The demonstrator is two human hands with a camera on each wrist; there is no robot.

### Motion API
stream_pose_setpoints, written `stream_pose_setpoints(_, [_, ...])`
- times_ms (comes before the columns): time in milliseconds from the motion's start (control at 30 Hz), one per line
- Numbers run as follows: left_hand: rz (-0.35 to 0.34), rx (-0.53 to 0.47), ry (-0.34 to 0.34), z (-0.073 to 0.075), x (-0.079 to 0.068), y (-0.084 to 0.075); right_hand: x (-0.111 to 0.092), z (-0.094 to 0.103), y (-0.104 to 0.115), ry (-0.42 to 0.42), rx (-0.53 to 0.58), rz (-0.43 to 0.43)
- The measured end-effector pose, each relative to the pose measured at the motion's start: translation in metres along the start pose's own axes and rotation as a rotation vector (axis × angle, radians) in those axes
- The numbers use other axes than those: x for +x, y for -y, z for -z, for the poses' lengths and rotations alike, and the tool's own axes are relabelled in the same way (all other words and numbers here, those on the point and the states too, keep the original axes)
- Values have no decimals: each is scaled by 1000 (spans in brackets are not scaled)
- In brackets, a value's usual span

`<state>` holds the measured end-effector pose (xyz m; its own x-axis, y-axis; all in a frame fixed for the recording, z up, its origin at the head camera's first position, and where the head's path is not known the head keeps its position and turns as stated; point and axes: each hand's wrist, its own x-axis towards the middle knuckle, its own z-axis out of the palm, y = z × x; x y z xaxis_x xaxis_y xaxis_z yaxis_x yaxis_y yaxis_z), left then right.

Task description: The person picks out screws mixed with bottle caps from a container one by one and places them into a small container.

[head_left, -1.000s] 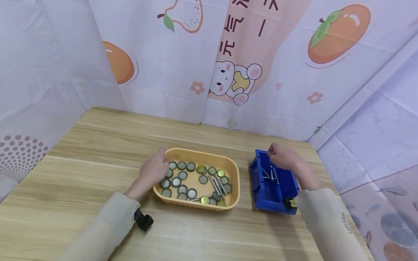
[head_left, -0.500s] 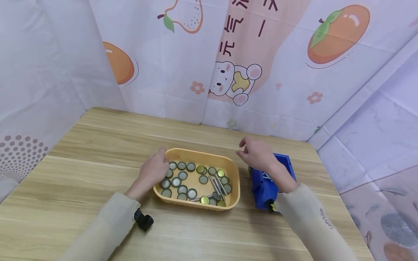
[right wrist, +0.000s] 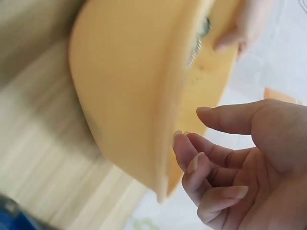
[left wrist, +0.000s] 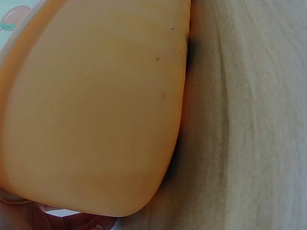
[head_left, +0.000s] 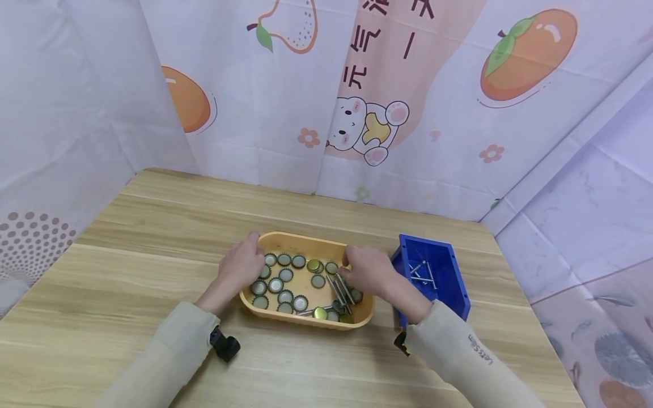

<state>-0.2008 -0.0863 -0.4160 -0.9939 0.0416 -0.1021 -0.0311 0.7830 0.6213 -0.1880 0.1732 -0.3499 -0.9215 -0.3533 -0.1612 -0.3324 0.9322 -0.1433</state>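
My left hand [head_left: 242,263] grips the left end of a yellow plastic tray [head_left: 311,245]; in the left wrist view its fingers [left wrist: 31,218] curl at the edge below the tray wall [left wrist: 96,110]. Inside the tray lie many bottle caps [head_left: 285,275], silvery side or gold side up, and several long metal screws [head_left: 340,292] towards the right. Over the tray's right end is my right hand [head_left: 369,272], fingers bent loosely. The right wrist view shows a gap between its thumb [right wrist: 230,117] and fingers, with nothing held, just past the tray's rim.
A blue plastic bin [head_left: 446,297] stands right of the tray, with several screws [head_left: 423,277] inside. Both rest on a wood-grain table [head_left: 285,368]. A printed curtain [head_left: 245,124] hangs behind the table's back edge.
My right hand has moved left from over the blue bin, across the gap, to the right end of the yellow tray. The left hand has stayed on the tray.
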Motion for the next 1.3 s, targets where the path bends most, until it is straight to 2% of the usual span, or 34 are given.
stream_pose_setpoints(100, [3, 3, 2, 0, 0, 0, -2, -11, 5, -2, -45, 27])
stream_pose_setpoints(267, [8, 0, 1, 0, 0, 0, -5, -25, 11, 39, -74, 10])
stream_pose_setpoints(600, [7, -10, 1, 0, -1, -1, -8, -37, 19, 78, -168, -10])
stream_pose_setpoints(767, [8, -8, 0, 1, -1, -2, -7, -46, 19, 69, -184, 33])
stream_pose_setpoints(967, [6, -11, 6, 1, -1, -2, -8, -51, 20, 19, -241, 104])
stream_pose_setpoints(1200, [7, -6, 9, 0, -1, -2, -10, -53, 14, 43, -98, 95])
stream_pose_setpoints(1300, [3, 0, 5, 1, 0, -2, -10, -52, 13, 39, -79, 96])
